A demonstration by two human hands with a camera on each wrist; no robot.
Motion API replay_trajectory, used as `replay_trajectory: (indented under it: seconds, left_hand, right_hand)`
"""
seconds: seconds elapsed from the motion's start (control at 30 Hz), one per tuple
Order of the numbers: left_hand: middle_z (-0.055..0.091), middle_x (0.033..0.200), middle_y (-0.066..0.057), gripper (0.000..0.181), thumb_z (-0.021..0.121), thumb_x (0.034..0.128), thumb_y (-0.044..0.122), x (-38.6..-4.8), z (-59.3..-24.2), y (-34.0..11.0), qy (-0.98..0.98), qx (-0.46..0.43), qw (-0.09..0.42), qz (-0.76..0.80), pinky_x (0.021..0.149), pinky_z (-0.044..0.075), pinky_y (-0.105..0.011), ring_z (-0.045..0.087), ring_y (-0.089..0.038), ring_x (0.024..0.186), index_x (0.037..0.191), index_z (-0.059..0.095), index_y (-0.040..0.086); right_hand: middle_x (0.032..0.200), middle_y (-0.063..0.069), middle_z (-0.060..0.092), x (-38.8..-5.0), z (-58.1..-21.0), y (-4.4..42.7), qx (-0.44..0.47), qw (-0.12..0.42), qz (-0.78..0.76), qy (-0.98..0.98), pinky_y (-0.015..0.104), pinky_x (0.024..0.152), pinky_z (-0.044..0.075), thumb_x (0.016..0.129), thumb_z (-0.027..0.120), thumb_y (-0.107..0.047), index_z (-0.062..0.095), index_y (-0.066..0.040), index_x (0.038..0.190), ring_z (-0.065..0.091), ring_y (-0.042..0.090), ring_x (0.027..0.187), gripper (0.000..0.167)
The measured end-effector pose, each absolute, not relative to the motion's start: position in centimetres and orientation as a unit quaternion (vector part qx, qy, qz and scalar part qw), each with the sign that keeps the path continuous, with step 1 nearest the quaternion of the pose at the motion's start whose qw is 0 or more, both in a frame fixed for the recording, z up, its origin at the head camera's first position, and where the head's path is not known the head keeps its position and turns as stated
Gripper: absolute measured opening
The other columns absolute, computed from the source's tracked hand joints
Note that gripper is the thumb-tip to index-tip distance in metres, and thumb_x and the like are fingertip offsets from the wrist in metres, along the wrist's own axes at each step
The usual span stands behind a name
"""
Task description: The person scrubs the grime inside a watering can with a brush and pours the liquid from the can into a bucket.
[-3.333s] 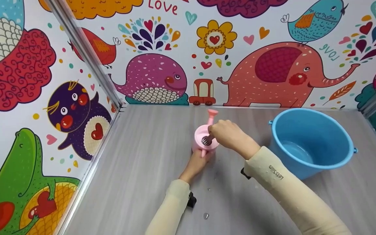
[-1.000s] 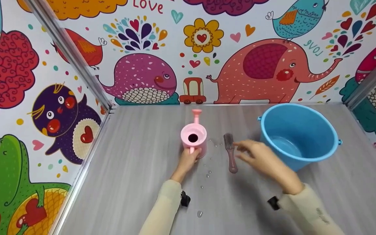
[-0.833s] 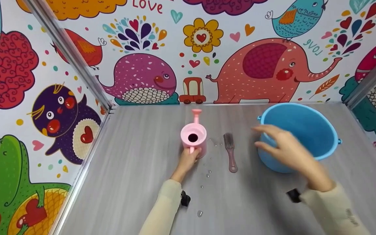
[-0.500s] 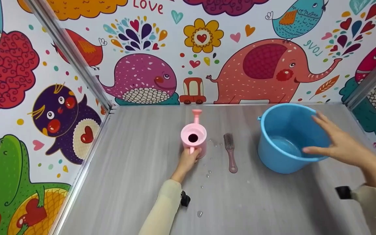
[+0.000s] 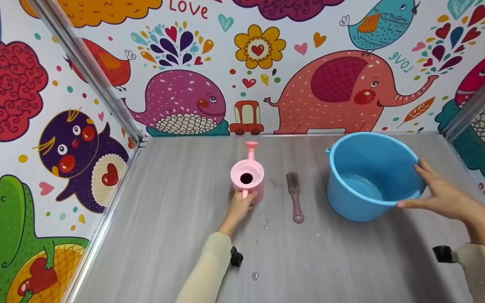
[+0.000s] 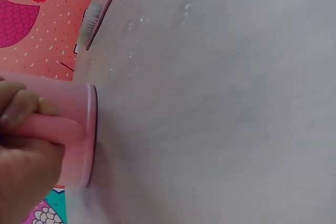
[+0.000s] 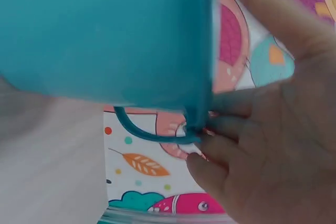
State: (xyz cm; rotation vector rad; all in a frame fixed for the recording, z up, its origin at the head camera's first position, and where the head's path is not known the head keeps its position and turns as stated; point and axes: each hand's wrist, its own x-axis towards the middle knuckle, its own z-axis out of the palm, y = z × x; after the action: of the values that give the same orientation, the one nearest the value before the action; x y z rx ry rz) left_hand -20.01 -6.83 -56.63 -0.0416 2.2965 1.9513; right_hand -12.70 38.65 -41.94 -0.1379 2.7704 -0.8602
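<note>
My left hand (image 5: 238, 210) grips the handle of a pink watering can (image 5: 254, 171) standing on the table. In the left wrist view, fingers wrap the can's handle (image 6: 50, 128). A brush (image 5: 294, 198) with a mauve handle lies on the table right of the can. My right hand (image 5: 446, 193) is at the right side of the blue bucket (image 5: 356, 206). Its thumb touches the front rim, while the spread fingers reach the rim farther back. In the right wrist view, the bucket's rim hides some of the fingertips. A bail handle (image 7: 147, 134) hangs from the bucket's side.
Water drops (image 5: 255, 276) are scattered on the grey table (image 5: 175, 219) between the can and the brush and toward the front. Printed cartoon wall panels (image 5: 200, 92) border the back and sides, with metal strips at the corners.
My right hand has left the brush on the table and moved right to the bucket's rim. The bucket has shifted slightly left. My left hand still holds the watering can.
</note>
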Motion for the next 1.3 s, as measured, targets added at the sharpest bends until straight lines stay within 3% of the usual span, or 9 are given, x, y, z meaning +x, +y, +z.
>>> replay_trajectory:
  seconds: [0.37,0.6,0.9,1.3]
  left_hand:
    - [0.044,0.055,0.009,0.033,0.054,0.0926,0.004,-18.4,-52.0,-6.8,0.731,0.001,0.056,0.680,0.050,0.036,-0.015,0.041,-0.001,0.050,0.062,0.047,0.013]
    - [0.043,0.054,0.008,0.034,0.057,0.0934,0.009,-21.1,-50.4,-5.7,0.752,0.036,0.032,0.657,0.050,0.034,-0.019,0.040,-0.004,0.050,0.062,0.045,0.015]
    - [0.042,0.056,0.007,0.023,0.058,0.0926,0.010,-22.7,-43.5,-2.6,0.767,0.130,-0.017,0.629,0.053,0.033,-0.022,0.040,-0.008,0.055,0.071,0.050,0.013]
    - [0.039,0.053,0.007,0.038,0.057,0.0919,0.009,-23.0,-39.1,2.8,0.831,0.215,-0.044,0.511,0.048,0.028,-0.018,0.037,-0.006,0.050,0.059,0.041,0.017]
  right_hand:
    - [0.162,0.031,-0.005,-12.5,-41.7,36.4,-0.045,0.097,-0.289,0.951,0.075,0.090,0.036,0.078,0.079,-0.048,0.003,0.005,0.155,0.014,0.068,0.138,0.121]
    - [0.162,0.031,0.002,-12.6,-41.7,34.6,-0.065,0.090,-0.296,0.949,0.072,0.089,0.041,0.076,0.081,-0.049,0.008,0.005,0.156,0.016,0.066,0.139,0.120]
    - [0.162,0.031,0.006,-12.7,-41.4,33.0,-0.073,0.087,-0.288,0.951,0.069,0.088,0.045,0.074,0.081,-0.053,0.012,0.006,0.155,0.019,0.065,0.138,0.122]
    - [0.163,0.029,0.008,-12.6,-41.3,32.4,-0.071,0.088,-0.282,0.953,0.069,0.088,0.045,0.073,0.080,-0.056,0.013,0.006,0.155,0.019,0.064,0.139,0.123]
